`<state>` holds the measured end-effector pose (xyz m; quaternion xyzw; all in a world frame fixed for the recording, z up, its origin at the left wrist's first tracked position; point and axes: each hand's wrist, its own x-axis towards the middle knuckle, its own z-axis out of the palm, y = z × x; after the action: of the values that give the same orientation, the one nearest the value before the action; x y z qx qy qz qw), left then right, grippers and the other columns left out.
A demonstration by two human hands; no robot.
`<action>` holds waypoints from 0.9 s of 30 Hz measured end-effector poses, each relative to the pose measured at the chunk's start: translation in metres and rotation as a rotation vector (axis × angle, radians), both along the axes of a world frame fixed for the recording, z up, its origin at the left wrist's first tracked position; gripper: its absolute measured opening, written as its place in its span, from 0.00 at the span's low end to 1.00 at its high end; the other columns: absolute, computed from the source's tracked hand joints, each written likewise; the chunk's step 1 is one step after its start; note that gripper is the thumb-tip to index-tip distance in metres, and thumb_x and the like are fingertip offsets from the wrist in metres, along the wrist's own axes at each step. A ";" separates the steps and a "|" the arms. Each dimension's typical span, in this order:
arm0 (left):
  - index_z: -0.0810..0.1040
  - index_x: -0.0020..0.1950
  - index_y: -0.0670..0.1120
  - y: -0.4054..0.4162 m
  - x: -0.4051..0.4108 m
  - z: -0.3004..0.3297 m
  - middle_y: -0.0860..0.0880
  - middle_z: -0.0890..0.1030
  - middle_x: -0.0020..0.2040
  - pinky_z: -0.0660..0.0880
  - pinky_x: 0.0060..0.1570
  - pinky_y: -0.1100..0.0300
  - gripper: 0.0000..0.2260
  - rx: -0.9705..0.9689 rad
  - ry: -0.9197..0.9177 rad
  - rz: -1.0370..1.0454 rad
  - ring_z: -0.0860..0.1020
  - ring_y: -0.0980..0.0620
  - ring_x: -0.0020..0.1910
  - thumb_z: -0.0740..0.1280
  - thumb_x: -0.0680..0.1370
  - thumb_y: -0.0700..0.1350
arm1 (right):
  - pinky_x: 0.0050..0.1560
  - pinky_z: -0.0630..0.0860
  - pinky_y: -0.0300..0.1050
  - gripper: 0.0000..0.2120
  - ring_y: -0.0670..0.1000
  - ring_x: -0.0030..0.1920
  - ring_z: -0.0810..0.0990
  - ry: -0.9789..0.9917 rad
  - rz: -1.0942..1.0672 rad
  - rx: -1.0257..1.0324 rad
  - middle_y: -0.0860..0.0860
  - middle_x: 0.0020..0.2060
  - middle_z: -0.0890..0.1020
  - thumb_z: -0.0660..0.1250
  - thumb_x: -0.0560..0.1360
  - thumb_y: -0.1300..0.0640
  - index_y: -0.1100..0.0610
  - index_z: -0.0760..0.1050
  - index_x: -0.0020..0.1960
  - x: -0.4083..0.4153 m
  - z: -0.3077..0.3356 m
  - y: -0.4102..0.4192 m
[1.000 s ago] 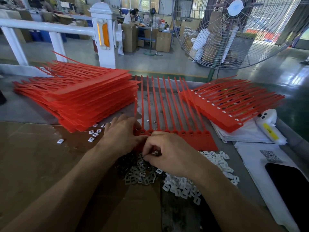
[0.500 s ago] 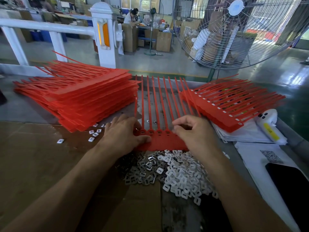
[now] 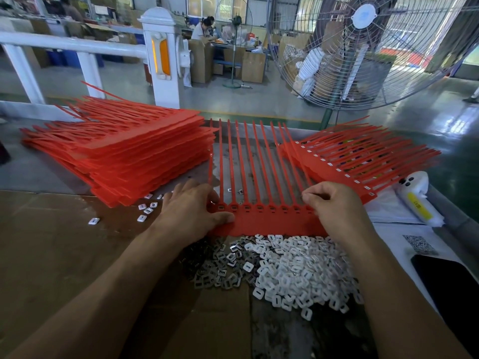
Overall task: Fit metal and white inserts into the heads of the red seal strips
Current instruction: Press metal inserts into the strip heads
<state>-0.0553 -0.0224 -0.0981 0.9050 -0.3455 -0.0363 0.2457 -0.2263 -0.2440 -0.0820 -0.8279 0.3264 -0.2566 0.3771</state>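
Bench (image 3: pixel 39 174): strip sheet (image 3: pixel 259 218) centre, inserts (image 3: pixel 290 270) heaped near it. Left hand (image 3: pixel 191 211) flat, pressing sheet's left end. Right hand (image 3: pixel 334 206) curled at right end, pinched item unclear.

I found almost nothing I could read. A QR-style code (image 3: pixel 420 244) was printed on the white sheet (image 3: pixel 388 237) just beside the black phone (image 3: pixel 451 288), though too blurred to make out. Beyond the phone, the white bottle (image 3: pixel 417 200) carried a yellow label (image 3: pixel 419 209) whose dark characters stayed illegible to me.
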 end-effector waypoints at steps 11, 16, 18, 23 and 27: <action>0.76 0.56 0.62 -0.001 0.000 0.000 0.59 0.67 0.57 0.62 0.69 0.47 0.21 0.003 -0.003 -0.004 0.66 0.52 0.66 0.72 0.69 0.69 | 0.41 0.69 0.34 0.05 0.40 0.46 0.79 0.087 -0.048 -0.069 0.42 0.42 0.83 0.71 0.79 0.59 0.51 0.85 0.48 -0.001 -0.010 -0.015; 0.76 0.59 0.60 0.000 -0.001 0.001 0.56 0.71 0.63 0.63 0.71 0.44 0.23 0.016 0.004 0.000 0.66 0.51 0.67 0.72 0.69 0.69 | 0.40 0.69 0.34 0.05 0.39 0.45 0.78 0.118 -0.047 -0.069 0.44 0.44 0.84 0.71 0.79 0.59 0.53 0.86 0.50 0.003 -0.011 -0.015; 0.76 0.59 0.60 0.000 -0.001 0.001 0.56 0.71 0.64 0.63 0.71 0.44 0.23 0.015 0.008 0.000 0.66 0.51 0.67 0.72 0.69 0.69 | 0.40 0.68 0.34 0.05 0.39 0.44 0.78 0.120 -0.054 -0.056 0.43 0.42 0.83 0.71 0.79 0.59 0.52 0.86 0.49 0.003 -0.011 -0.016; 0.76 0.58 0.60 0.000 -0.002 0.000 0.56 0.71 0.64 0.63 0.70 0.45 0.23 0.006 0.002 -0.002 0.66 0.52 0.67 0.72 0.69 0.69 | 0.41 0.68 0.33 0.04 0.42 0.45 0.78 0.110 -0.086 -0.046 0.45 0.44 0.83 0.74 0.77 0.59 0.52 0.85 0.49 0.004 -0.012 -0.016; 0.76 0.58 0.61 0.000 -0.001 0.001 0.57 0.71 0.62 0.62 0.70 0.46 0.22 0.011 -0.006 0.000 0.66 0.51 0.67 0.72 0.69 0.69 | 0.39 0.67 0.34 0.04 0.44 0.44 0.77 0.119 -0.122 -0.055 0.45 0.43 0.81 0.74 0.76 0.58 0.50 0.83 0.46 0.006 -0.013 -0.016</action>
<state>-0.0567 -0.0221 -0.0971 0.9065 -0.3459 -0.0355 0.2397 -0.2205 -0.2604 -0.0945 -0.8303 0.3910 -0.2385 0.3176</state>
